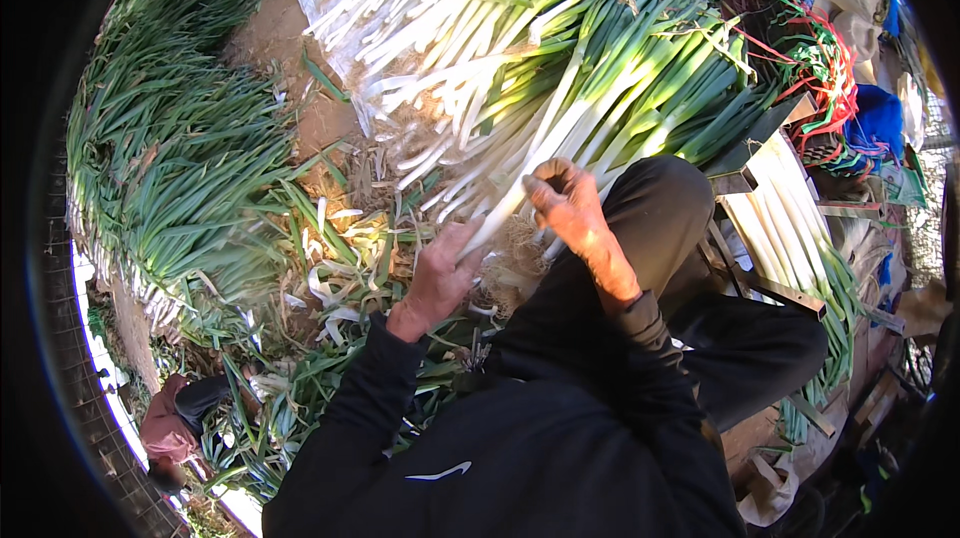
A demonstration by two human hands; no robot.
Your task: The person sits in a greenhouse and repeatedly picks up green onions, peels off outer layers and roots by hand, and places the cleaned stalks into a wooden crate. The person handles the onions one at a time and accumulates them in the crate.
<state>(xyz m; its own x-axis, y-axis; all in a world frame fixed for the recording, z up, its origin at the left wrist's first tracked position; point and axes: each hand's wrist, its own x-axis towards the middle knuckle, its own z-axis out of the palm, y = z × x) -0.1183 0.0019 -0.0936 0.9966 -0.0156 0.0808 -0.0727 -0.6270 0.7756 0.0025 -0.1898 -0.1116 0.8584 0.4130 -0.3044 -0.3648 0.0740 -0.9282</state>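
My left hand [442, 271] is closed around the white lower end of a long green onion [501, 214], which slants up to the right over the pile. My right hand [566, 208] touches or is just beside the same stalk higher up, with thumb and forefinger bent together; whether it grips the stalk I cannot tell. Beyond my hands lies a large heap of green onions [600, 72] with pale, rooted ends towards me. Loose roots [517, 260] lie below the stalk, near my thigh. Peeled skins and cut leaves [334, 283] are strewn left of my left hand.
Another big pile of green onions [187, 163] lies at the left. At the right, a metal rack [787, 294] holds a bundle of white stalks [776, 215], with red and green ties [832, 72] above it. A person [169, 422] is at the lower left.
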